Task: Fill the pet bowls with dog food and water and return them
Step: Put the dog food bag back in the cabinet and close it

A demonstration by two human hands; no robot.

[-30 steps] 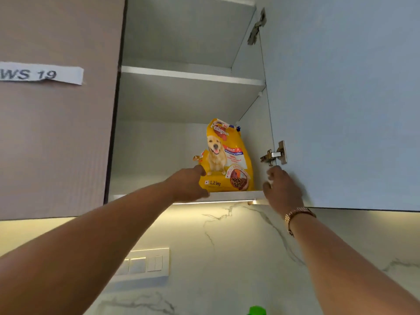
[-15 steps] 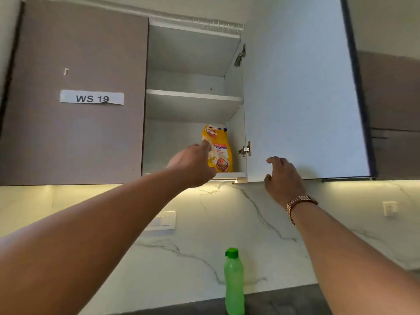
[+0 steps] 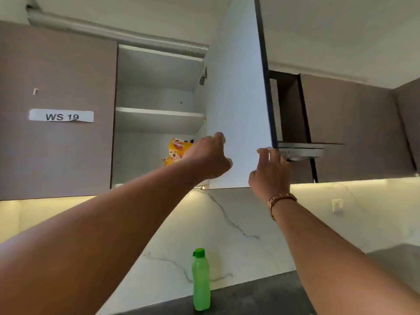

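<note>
A yellow dog food bag (image 3: 176,151) with a dog's picture stands upright on the bottom shelf of the open wall cabinet (image 3: 156,160). My left hand (image 3: 210,159) is raised in front of the bag's right side, fingers loosely apart and holding nothing; it hides the bag's lower right part. My right hand (image 3: 270,173), with a gold watch at the wrist, has thumb and fingers on either side of the free edge of the white cabinet door (image 3: 238,87), near its lower corner. No pet bowls are in view.
A green water bottle (image 3: 201,280) stands on the dark countertop (image 3: 261,298) against the marble backsplash. The closed door on the left carries a "WS 19" label (image 3: 61,115). A range hood (image 3: 300,151) juts out right of the open door. The upper shelf (image 3: 159,112) holds nothing.
My left hand has come back off the bag, which stays on the shelf. My right hand slid along the door's bottom edge to its free corner. The view pulled back and down.
</note>
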